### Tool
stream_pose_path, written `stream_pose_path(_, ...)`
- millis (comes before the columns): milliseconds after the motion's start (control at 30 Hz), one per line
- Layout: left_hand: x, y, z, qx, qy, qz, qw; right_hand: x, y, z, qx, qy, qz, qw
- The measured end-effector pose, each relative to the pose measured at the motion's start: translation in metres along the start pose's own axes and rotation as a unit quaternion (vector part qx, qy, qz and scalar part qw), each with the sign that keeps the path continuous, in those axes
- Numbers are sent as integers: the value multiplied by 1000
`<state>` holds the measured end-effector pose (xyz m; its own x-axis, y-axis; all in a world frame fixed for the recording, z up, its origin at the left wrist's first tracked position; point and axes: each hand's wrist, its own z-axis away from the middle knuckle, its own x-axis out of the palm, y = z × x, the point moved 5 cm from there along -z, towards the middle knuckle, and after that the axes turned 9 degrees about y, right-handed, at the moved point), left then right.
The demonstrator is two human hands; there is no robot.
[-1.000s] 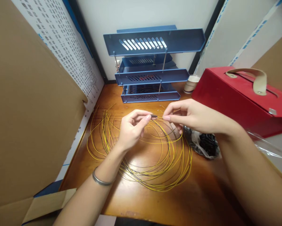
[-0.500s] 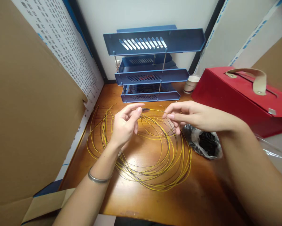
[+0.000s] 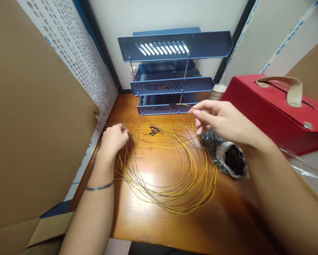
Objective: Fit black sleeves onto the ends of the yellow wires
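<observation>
Several thin yellow wires [image 3: 175,184] lie in loose loops on the wooden table [image 3: 196,226]. My left hand [image 3: 112,140] rests on the left side of the bundle, fingers curled round a few strands. My right hand [image 3: 222,120] is raised above the table and pinches one yellow wire [image 3: 175,106] that arcs up to a small dark tip in front of the blue tray. Three dark-tipped wire ends [image 3: 153,130] lie on the table between my hands.
A blue three-tier letter tray [image 3: 172,85] stands at the back. A red box with a tan handle [image 3: 276,102] sits at the right, a paper cup [image 3: 217,91] beside it. A plastic bag of small black parts [image 3: 230,159] lies under my right forearm. Cardboard [image 3: 34,117] walls the left.
My hands have parted. The left hand dropped left onto the wire bundle; the right hand lifted back and right with one wire. The dark-tipped end held before now lies on the table.
</observation>
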<state>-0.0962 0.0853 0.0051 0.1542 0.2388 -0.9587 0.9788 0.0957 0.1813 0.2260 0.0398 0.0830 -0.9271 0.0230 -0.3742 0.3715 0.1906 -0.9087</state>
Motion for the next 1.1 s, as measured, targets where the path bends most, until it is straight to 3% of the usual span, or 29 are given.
stream_pose_path(100,-11,-3,1,-27,39,-3,999,0,-2,1,-7,5,-7,1000)
stream_pose_path(167,-15,-2,3,-43,33,-14,998,1,-4,2,-13,6,-12,1000)
stream_pose_path(433,5,15,13,-1,-159,-45,986,3,-7,5,23,16,-37,999)
stream_pose_path(533,14,9,10,6,-196,-75,978,1,-7,5,32,20,-45,998)
stream_pose_path(767,13,-15,-1,-69,-94,-111,987,-6,-6,7,31,7,-55,998)
stream_pose_path(967,6,-13,-1,-133,7,-62,989,-9,-14,11,21,-10,-55,998)
stream_pose_path(1100,7,-10,-3,-126,48,-39,990,-7,-20,15,17,-24,-68,997)
